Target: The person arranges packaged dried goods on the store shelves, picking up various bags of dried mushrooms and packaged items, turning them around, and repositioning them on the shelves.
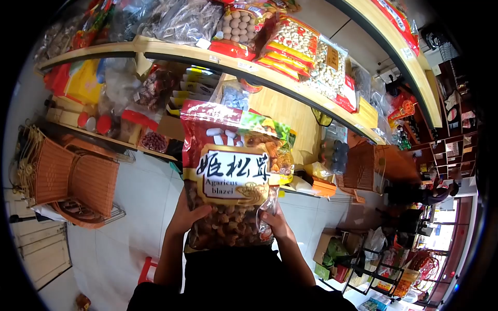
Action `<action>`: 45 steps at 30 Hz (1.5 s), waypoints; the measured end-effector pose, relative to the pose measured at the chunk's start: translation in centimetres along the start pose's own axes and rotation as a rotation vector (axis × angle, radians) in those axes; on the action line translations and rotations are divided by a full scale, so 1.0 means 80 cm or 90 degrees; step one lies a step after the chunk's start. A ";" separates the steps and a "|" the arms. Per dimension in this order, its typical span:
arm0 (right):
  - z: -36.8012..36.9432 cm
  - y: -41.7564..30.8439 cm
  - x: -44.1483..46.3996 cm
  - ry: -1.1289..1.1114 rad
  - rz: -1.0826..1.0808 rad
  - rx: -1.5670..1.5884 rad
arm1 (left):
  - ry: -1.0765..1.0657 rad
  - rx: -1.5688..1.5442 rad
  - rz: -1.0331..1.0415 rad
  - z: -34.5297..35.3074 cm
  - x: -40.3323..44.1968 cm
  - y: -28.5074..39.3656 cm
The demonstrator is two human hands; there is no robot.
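A large bag of dried mushrooms (228, 225) is held upright in front of me, its label reading "Agaricus blazei". The top of the bag is red and green with printed pictures; the lower part is clear and shows brown pieces. My left hand (188, 211) grips the lower left side, thumb across the front. On the lower right side, my right hand (276, 220) holds on the same way. The fingers behind the bag are hidden. Behind its upper right edge, a yellow-green package (290, 140) partly shows.
A wooden shelf (202, 52) carries several bags of nuts and dried goods. Bagged goods and red-lidded jars (104, 124) stand on a lower level. At left is a wicker chair (88, 179); a red stool (147, 269) is below. A black rack (363, 269) and a person (441, 193) are at right.
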State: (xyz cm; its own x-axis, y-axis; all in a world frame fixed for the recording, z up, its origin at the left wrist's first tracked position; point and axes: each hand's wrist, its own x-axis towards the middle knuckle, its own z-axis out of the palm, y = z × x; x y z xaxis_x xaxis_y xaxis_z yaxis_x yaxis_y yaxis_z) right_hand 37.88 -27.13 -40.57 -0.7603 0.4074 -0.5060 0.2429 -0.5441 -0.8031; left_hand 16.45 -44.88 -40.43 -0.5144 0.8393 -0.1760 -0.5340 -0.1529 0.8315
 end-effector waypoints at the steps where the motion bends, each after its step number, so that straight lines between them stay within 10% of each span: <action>1: 0.006 0.000 0.001 -0.004 -0.040 0.019 | -0.012 0.055 0.002 0.001 -0.001 0.003; 25: -0.052 0.010 -0.084 0.037 -0.277 0.226 | -0.193 0.217 -0.121 0.114 0.043 0.018; 36: -0.103 0.013 -0.101 0.025 -0.355 0.345 | -0.037 0.312 -0.168 0.195 0.037 0.010; 45: -0.139 0.005 -0.146 0.150 -0.327 0.507 | -0.328 0.400 -0.148 0.292 0.046 0.013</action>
State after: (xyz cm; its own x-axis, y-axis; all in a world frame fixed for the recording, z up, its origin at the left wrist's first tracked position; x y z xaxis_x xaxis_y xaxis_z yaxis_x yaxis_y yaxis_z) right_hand 53.56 -23.97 -38.51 -0.4990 0.8224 -0.2733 -0.6285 -0.5606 -0.5393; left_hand 29.69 -29.75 -27.91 0.0143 0.9697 -0.2439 -0.0375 0.2443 0.9690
